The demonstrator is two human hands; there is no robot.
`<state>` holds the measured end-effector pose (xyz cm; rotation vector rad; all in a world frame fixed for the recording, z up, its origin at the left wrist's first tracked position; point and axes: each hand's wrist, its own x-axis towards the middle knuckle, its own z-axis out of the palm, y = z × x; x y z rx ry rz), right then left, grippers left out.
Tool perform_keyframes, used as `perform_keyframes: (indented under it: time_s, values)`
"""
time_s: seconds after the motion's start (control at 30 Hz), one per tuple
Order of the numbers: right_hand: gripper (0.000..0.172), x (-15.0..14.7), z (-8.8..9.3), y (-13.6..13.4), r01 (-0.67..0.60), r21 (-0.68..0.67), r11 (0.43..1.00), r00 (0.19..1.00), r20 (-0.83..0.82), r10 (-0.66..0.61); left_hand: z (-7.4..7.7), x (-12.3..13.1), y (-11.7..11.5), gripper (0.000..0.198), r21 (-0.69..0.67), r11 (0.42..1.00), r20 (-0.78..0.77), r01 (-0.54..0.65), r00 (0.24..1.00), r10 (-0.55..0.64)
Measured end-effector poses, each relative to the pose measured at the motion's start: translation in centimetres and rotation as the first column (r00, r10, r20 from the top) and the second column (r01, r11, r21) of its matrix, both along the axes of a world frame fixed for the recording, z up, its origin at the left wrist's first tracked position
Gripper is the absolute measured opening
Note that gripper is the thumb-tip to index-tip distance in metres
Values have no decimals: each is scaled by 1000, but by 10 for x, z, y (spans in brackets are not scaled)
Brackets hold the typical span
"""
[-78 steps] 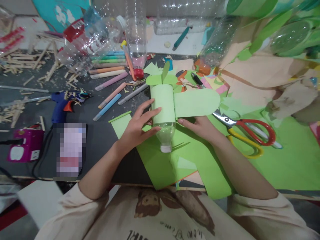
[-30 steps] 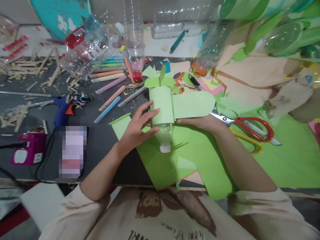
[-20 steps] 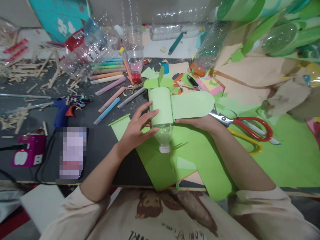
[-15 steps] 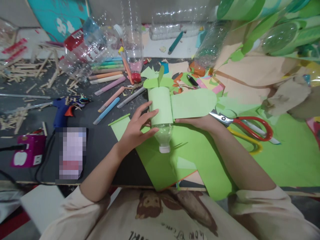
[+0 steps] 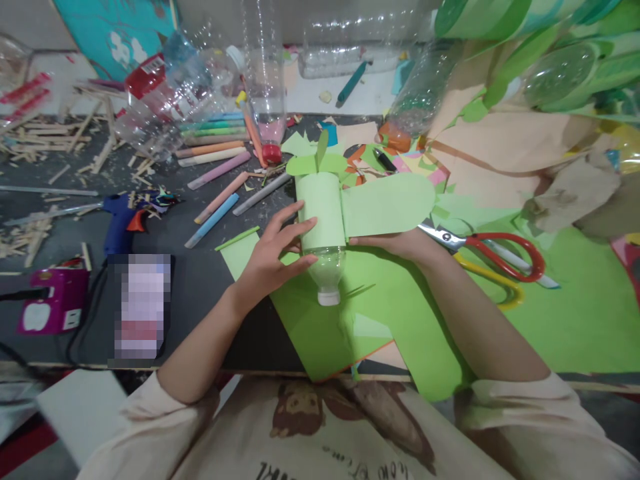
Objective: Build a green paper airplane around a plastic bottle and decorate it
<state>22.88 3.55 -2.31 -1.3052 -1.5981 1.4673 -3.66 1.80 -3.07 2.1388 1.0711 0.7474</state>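
Change: the right hand [image 5: 400, 243] has slid further in under the paper wing [image 5: 390, 203] than a couple of seconds back, when its fingers lay plain on the green sheet [image 5: 320, 333]; the left hand [image 5: 273, 257] has stayed put
Bottle: the paper-wrapped bottle [image 5: 323, 217] lies on the green sheet on the table [image 5: 200, 280], between the two hands
Direction: long axis runs straight away from the person; white cap [image 5: 329, 298] at the near end, paper fins [image 5: 315, 160] at the far end; the wing sticks out to the right
Left hand: fingers spread wide, laid against the bottle's left flank
Right hand: touching the wing's near edge; fingers hidden beneath it, so I cannot tell its grip
Around: scissors [image 5: 493, 257] just right of the wing; blue glue gun [image 5: 120, 223] well off to the left
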Motion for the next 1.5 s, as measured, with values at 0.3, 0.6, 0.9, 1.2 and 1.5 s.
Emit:
perform_keyframes:
  time_s: [0.3, 0.6, 0.9, 1.2, 1.5]
  values:
    - [75, 1, -4, -2, 43, 19, 999, 999, 20, -44, -1, 1, 0, 56, -31, 1000, 18, -2, 1000, 3]
    - [73, 1, -8, -3, 57, -12, 998, 998, 24, -57, 0, 2, 1, 57, -114, 993, 54, -7, 998, 13]
    - [70, 0, 1, -3, 64, -72, 995, 998, 5, -63, -1, 5, -3, 60, -50, 999, -21, -20, 1000, 19]
    - [56, -21, 11, -28, -19, -149, 989, 998, -55, 11, 1, 7, -5, 60, -63, 996, -96, -61, 994, 55]
    - [54, -38, 16, -33, 86, -175, 981, 995, -29, -92, -3, 9, -7, 57, -2, 999, -49, -33, 998, 32]
